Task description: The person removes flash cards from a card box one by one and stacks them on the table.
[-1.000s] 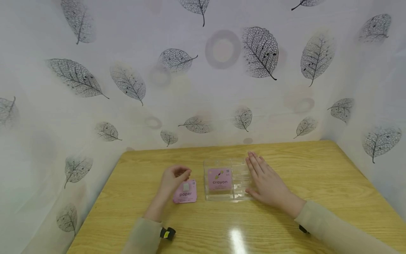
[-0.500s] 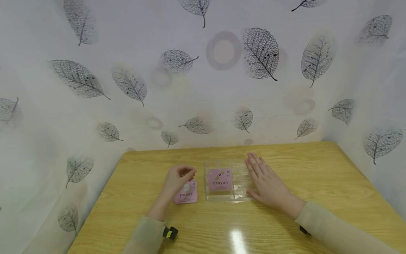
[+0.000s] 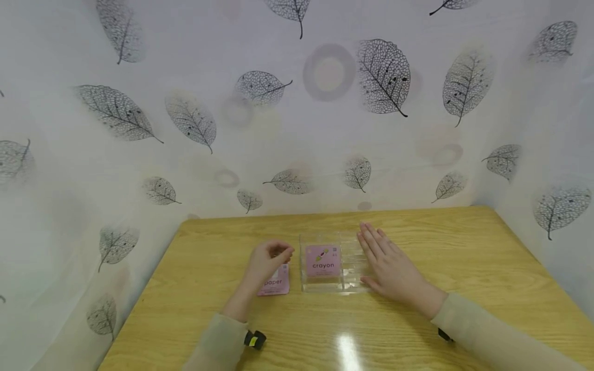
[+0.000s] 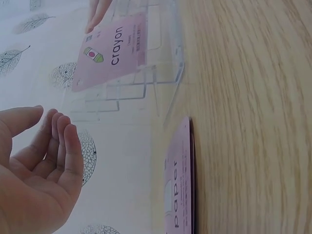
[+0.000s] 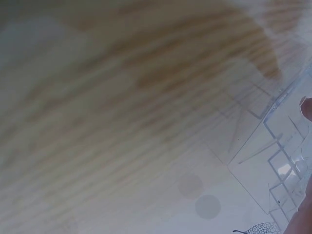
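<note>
A clear plastic box (image 3: 352, 268) with divisions stands mid-table. In its left compartment lies a pink card marked "crayon" (image 3: 323, 264). My right hand (image 3: 396, 270) rests along the box's right side, fingers straight and side by side, thumb spread. At the right edge of the right wrist view, only bits of its fingers (image 5: 307, 108) show. To the left of the box lies a small pile of pink cards, topped by one marked "paper" (image 3: 277, 286). Above that pile hovers my left hand (image 3: 265, 263), fingers loosely bent. In the left wrist view a gap separates thumb and fingertips, with nothing between them.
The wooden table (image 3: 297, 330) runs back to a pale leaf-patterned sheet (image 3: 297, 129), which also hangs at both sides. A dark band with a small device (image 3: 255, 339) sits at my left wrist.
My left hand has drifted a little to the right over the paper card, covering more of it. The right hand and the box have stayed put.
</note>
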The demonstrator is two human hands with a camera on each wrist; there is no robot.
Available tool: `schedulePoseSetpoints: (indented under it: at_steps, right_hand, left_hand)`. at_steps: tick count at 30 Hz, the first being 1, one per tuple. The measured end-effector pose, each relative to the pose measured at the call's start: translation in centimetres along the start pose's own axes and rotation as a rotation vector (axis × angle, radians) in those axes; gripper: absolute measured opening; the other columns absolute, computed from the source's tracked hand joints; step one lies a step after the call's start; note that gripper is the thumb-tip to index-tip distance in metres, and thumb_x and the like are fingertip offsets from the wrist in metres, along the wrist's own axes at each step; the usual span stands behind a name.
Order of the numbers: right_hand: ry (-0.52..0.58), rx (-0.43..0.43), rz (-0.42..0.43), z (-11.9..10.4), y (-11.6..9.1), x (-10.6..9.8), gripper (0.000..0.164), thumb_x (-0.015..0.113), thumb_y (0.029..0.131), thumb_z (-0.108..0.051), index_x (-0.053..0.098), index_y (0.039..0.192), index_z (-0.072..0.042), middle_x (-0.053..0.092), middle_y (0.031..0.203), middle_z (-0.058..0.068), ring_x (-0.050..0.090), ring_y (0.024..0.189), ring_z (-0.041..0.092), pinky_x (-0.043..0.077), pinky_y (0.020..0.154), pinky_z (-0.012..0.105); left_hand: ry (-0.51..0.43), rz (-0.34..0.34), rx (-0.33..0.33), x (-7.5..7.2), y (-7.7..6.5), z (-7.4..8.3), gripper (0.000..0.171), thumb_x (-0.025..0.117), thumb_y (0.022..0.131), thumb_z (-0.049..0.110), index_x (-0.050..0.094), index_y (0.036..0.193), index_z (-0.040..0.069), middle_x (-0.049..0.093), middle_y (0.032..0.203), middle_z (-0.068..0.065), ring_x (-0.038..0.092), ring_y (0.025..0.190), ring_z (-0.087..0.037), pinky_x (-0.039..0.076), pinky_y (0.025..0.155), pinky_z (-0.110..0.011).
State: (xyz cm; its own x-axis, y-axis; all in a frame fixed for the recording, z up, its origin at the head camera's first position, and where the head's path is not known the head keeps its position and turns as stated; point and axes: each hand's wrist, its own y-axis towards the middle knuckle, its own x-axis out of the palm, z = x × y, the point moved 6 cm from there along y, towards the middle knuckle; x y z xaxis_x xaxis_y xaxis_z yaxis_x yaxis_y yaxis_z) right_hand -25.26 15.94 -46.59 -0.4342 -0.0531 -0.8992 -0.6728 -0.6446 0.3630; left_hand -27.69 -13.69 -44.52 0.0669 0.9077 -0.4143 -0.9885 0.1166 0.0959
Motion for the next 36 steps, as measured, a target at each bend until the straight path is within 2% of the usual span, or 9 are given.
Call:
schedulePoseSetpoints:
  at_steps: [4,10,15,24,32,36]
  right_hand:
    - [-0.003,0.001,-0.02,0.1,0.0,0.3,0.107,0.071,0.093,-0.059,0.026,0.162,0.01,0.015,0.174,0.029,0.023,0.161,0.045,-0.003,0.137,0.042]
    - [-0.003,-0.003,-0.009,0.0,0.2,0.4,0.107,0.071,0.093,-0.059,0.027,0.162,0.01,0.018,0.174,0.03,0.025,0.161,0.045,-0.004,0.137,0.042]
    - [-0.001,0.004,-0.037,0.0,0.3,0.5,0.107,0.069,0.094,-0.059,0.025,0.162,0.01,0.016,0.174,0.029,0.021,0.162,0.045,-0.005,0.136,0.042]
    - [-0.008,0.008,-0.071,0.0,0.2,0.4,0.106,0.068,0.095,-0.06,0.024,0.163,0.01,0.013,0.175,0.029,0.019,0.163,0.045,0.007,0.137,0.047]
    - [-0.006,0.02,-0.103,0.0,0.3,0.4,0.105,0.066,0.096,-0.061,0.025,0.162,0.01,0.012,0.175,0.029,0.018,0.163,0.045,0.021,0.134,0.052]
    - [0.0,0.025,-0.115,0.0,0.2,0.4,0.105,0.066,0.097,-0.061,0.023,0.163,0.009,0.012,0.175,0.028,0.017,0.163,0.044,0.018,0.135,0.051]
  left_hand:
    - [0.003,-0.008,-0.013,0.6,0.2,-0.1,0.014,0.074,0.099,0.011,0.077,0.108,0.0,0.08,0.101,-0.016,0.074,0.085,-0.015,0.065,0.079,-0.029]
    - [0.021,-0.002,-0.034,1.4,0.6,-0.1,0.015,0.077,0.096,0.012,0.079,0.11,0.006,0.08,0.106,-0.011,0.072,0.09,-0.013,0.061,0.084,-0.026]
    - [0.008,-0.002,-0.028,1.9,0.7,-0.1,0.015,0.076,0.097,0.01,0.078,0.11,0.004,0.08,0.106,-0.013,0.072,0.09,-0.014,0.061,0.083,-0.024]
    - [-0.043,-0.007,-0.04,2.5,1.0,-0.4,0.016,0.076,0.098,0.01,0.079,0.112,0.003,0.081,0.11,-0.015,0.074,0.092,-0.013,0.062,0.08,-0.02]
    - [-0.031,-0.002,-0.058,2.8,1.2,-0.3,0.016,0.078,0.096,0.011,0.079,0.11,0.003,0.08,0.106,-0.014,0.069,0.086,-0.01,0.06,0.074,-0.018]
    - [-0.017,0.0,-0.059,2.9,1.3,-0.2,0.016,0.078,0.096,0.012,0.079,0.109,0.003,0.079,0.106,-0.014,0.067,0.085,-0.009,0.058,0.073,-0.017]
